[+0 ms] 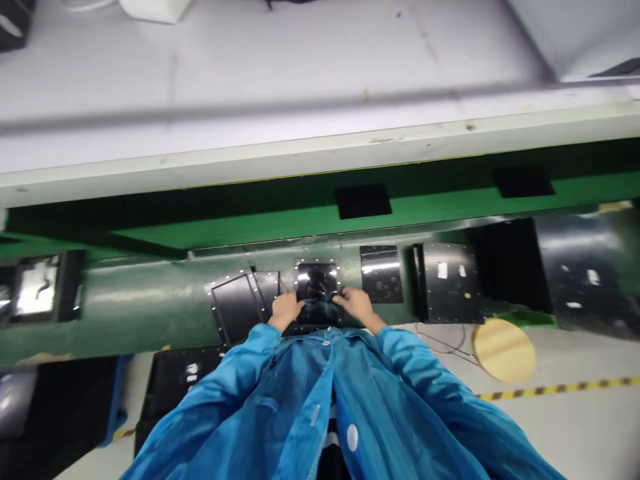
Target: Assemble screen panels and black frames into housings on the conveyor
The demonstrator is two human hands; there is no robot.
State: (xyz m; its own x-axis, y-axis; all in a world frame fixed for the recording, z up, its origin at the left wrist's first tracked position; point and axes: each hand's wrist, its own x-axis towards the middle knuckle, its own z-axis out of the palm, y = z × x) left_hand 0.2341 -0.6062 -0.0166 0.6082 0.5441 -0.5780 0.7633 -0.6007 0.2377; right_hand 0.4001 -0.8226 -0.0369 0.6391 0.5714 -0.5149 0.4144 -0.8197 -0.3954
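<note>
A glossy black rectangular panel [317, 283] with a pale dotted border lies on the green bench in front of me. Its near part looks creased and shiny, perhaps a film; I cannot tell. At the panel's left edge my left hand [286, 311] is closed, its thumb over the edge. A thin tan shape beside those fingers is too blurred to name. My right hand [358, 307] pinches the right edge with thumb and fingers. Left of the panel are dark framed panels [236, 307], tilted and overlapping. To its right lies another black sheet [381, 277].
A stack of black panels [450, 283] stands further right, above a round wooden stool top [504, 350]. Black bins [60, 413] sit at lower left. A white shelf [300, 153] overhangs the bench's far side. Yellow-black tape [560, 389] marks the floor.
</note>
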